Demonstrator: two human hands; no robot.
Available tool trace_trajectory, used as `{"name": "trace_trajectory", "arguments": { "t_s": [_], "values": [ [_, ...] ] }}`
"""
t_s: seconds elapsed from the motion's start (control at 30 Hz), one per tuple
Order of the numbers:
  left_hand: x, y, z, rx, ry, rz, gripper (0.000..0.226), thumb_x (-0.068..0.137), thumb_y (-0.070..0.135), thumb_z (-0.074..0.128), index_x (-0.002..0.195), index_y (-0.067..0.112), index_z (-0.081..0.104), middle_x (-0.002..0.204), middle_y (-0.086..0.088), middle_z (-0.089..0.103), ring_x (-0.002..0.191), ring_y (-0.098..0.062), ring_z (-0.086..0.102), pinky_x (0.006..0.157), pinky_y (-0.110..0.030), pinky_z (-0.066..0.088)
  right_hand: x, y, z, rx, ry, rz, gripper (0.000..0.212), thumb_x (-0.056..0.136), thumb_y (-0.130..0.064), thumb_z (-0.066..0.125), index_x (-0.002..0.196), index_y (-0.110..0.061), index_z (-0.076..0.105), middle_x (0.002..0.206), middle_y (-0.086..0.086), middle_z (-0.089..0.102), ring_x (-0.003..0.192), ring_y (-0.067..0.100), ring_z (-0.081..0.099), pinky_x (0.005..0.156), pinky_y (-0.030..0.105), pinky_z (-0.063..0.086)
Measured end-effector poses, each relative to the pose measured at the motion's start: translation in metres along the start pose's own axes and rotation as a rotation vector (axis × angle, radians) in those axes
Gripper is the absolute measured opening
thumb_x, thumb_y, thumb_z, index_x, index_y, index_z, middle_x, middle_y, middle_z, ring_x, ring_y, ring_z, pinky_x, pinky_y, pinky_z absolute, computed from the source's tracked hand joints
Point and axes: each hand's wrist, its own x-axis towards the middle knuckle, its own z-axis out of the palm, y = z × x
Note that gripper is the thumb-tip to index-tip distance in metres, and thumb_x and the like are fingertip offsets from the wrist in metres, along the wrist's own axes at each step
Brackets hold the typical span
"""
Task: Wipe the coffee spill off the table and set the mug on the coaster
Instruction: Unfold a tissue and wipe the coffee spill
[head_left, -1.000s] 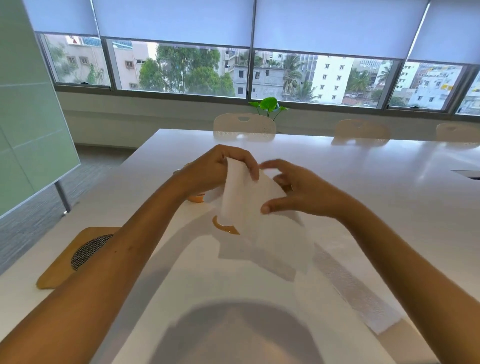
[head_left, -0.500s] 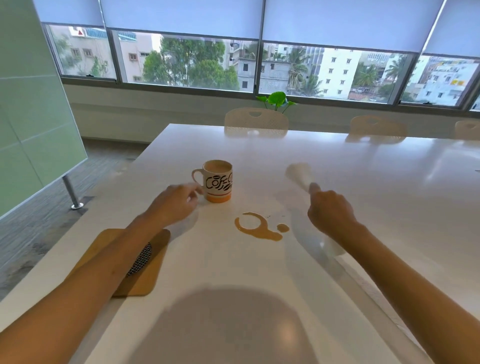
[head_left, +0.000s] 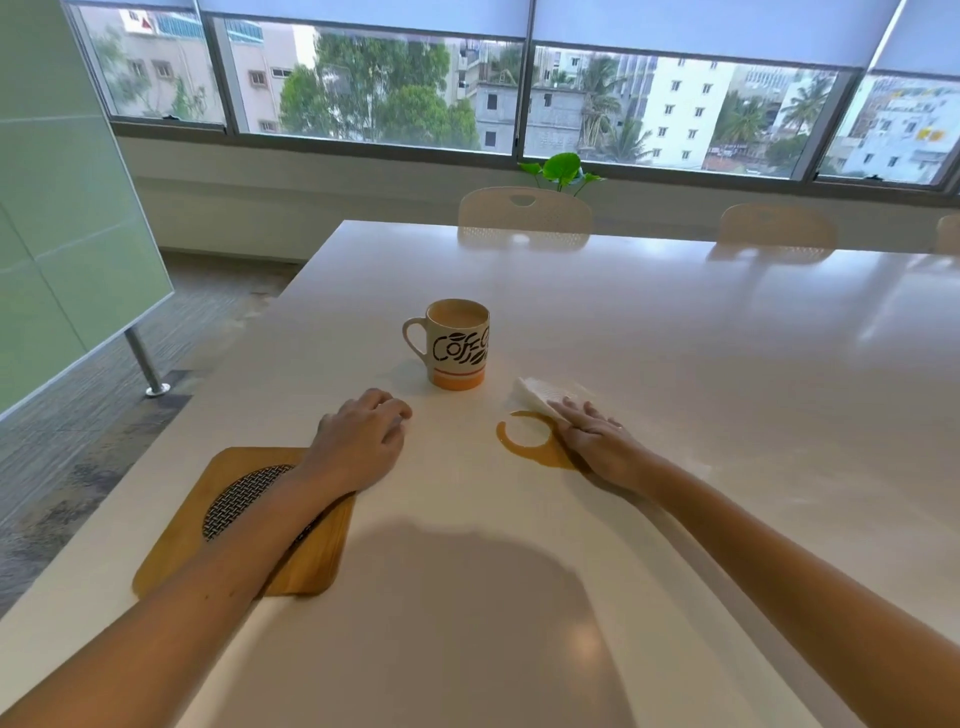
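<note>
A white mug (head_left: 458, 344) with black lettering and an orange base stands upright on the white table (head_left: 675, 322), filled with milky coffee. A brown ring-shaped coffee spill (head_left: 524, 441) lies to its right front. My right hand (head_left: 597, 439) presses a white paper tissue (head_left: 540, 393) flat on the table at the spill's right edge, covering part of it. My left hand (head_left: 361, 441) rests palm down on the table, fingers loosely curled, holding nothing, just in front and left of the mug. The wooden coaster (head_left: 311, 561) with a woven centre lies under my left forearm.
Pale chairs (head_left: 524, 213) stand along the table's far side, with a small green plant (head_left: 561, 169) at the window sill. A green glass board on a metal leg (head_left: 143, 364) stands on the floor left of the table's left edge.
My right hand came down from the air and laid the tissue flat on the spill's right side. My left hand drew back from the mug handle and settled on the table.
</note>
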Motion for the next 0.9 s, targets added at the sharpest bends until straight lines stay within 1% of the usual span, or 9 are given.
{"name": "trace_trajectory", "arguments": {
  "t_s": [0.27, 0.4, 0.47, 0.53, 0.6, 0.67, 0.7, 0.8, 0.9],
  "values": [
    [-0.001, -0.003, 0.003, 0.004, 0.009, -0.006, 0.027, 0.095, 0.027, 0.043, 0.117, 0.025, 0.058, 0.126, 0.002, 0.052, 0.110, -0.023, 0.053, 0.086, -0.043, 0.043, 0.012, -0.017, 0.008, -0.090, -0.233, -0.304, 0.041, 0.102, -0.027, 0.029, 0.138, -0.043, 0.035, 0.156, -0.017, 0.011, 0.144, 0.006, -0.001, 0.115, 0.033, -0.006],
    [-0.001, -0.002, 0.003, -0.013, 0.008, -0.014, 0.026, 0.095, 0.026, 0.045, 0.117, 0.025, 0.059, 0.127, 0.002, 0.052, 0.111, -0.022, 0.052, 0.088, -0.043, 0.042, -0.001, -0.017, -0.001, 0.156, -0.296, -0.352, 0.036, 0.090, -0.025, 0.039, 0.116, -0.041, 0.057, 0.142, -0.023, 0.029, 0.140, 0.001, 0.016, 0.117, 0.030, -0.001],
    [-0.001, -0.003, 0.003, -0.019, 0.010, -0.012, 0.026, 0.095, 0.025, 0.045, 0.117, 0.026, 0.059, 0.126, 0.003, 0.052, 0.111, -0.021, 0.053, 0.089, -0.043, 0.043, -0.008, -0.017, -0.009, 0.202, -0.333, -0.317, 0.032, 0.085, -0.033, 0.043, 0.103, -0.040, 0.068, 0.142, -0.020, 0.037, 0.138, 0.003, 0.025, 0.115, 0.028, 0.008],
    [-0.002, -0.003, 0.003, -0.030, 0.014, -0.008, 0.026, 0.095, 0.025, 0.045, 0.116, 0.025, 0.059, 0.126, 0.003, 0.053, 0.111, -0.020, 0.053, 0.090, -0.043, 0.043, -0.013, -0.019, -0.014, 0.265, -0.285, -0.236, 0.026, 0.088, -0.041, 0.053, 0.095, -0.031, 0.075, 0.140, -0.014, 0.048, 0.130, 0.007, 0.041, 0.107, 0.024, 0.030],
    [-0.001, -0.005, 0.002, -0.040, 0.019, -0.006, 0.026, 0.095, 0.025, 0.045, 0.116, 0.025, 0.060, 0.125, 0.003, 0.053, 0.112, -0.020, 0.053, 0.091, -0.043, 0.043, -0.012, -0.022, -0.014, 0.188, 0.021, -0.210, 0.038, 0.086, -0.052, 0.054, 0.096, -0.020, 0.073, 0.127, -0.006, 0.060, 0.113, 0.014, 0.056, 0.086, 0.019, 0.042],
    [-0.001, -0.006, 0.000, -0.044, 0.019, -0.006, 0.026, 0.095, 0.025, 0.045, 0.117, 0.024, 0.060, 0.125, 0.004, 0.053, 0.112, -0.020, 0.052, 0.092, -0.044, 0.042, -0.010, -0.025, -0.014, 0.031, 0.338, -0.098, 0.050, 0.083, -0.060, 0.051, 0.102, -0.016, 0.067, 0.116, 0.003, 0.063, 0.105, 0.023, 0.057, 0.080, 0.029, 0.041],
    [-0.001, -0.007, 0.000, -0.044, 0.018, -0.006, 0.026, 0.095, 0.025, 0.045, 0.117, 0.024, 0.060, 0.126, 0.004, 0.053, 0.112, -0.020, 0.052, 0.092, -0.044, 0.042, -0.009, -0.027, -0.014, -0.020, 0.365, 0.030, 0.063, 0.081, -0.068, 0.047, 0.108, -0.013, 0.061, 0.118, 0.008, 0.060, 0.108, 0.027, 0.055, 0.083, 0.034, 0.041],
    [-0.001, -0.008, 0.000, -0.043, 0.029, -0.002, 0.026, 0.095, 0.024, 0.046, 0.116, 0.024, 0.062, 0.125, 0.003, 0.054, 0.111, -0.020, 0.053, 0.090, -0.042, 0.041, -0.012, -0.034, -0.009, -0.083, 0.163, 0.363, 0.108, 0.063, -0.090, 0.028, 0.132, -0.007, 0.038, 0.136, 0.019, 0.044, 0.125, 0.038, 0.041, 0.101, 0.050, 0.037],
    [-0.001, -0.002, -0.001, -0.038, 0.045, 0.005, 0.025, 0.095, 0.024, 0.047, 0.116, 0.023, 0.062, 0.125, 0.003, 0.054, 0.110, -0.020, 0.054, 0.089, -0.041, 0.041, -0.017, -0.045, 0.003, -0.126, 0.116, 0.365, 0.130, 0.050, -0.095, 0.018, 0.145, -0.006, 0.019, 0.152, 0.025, 0.018, 0.139, 0.045, 0.015, 0.113, 0.058, 0.016]
  ]
}}
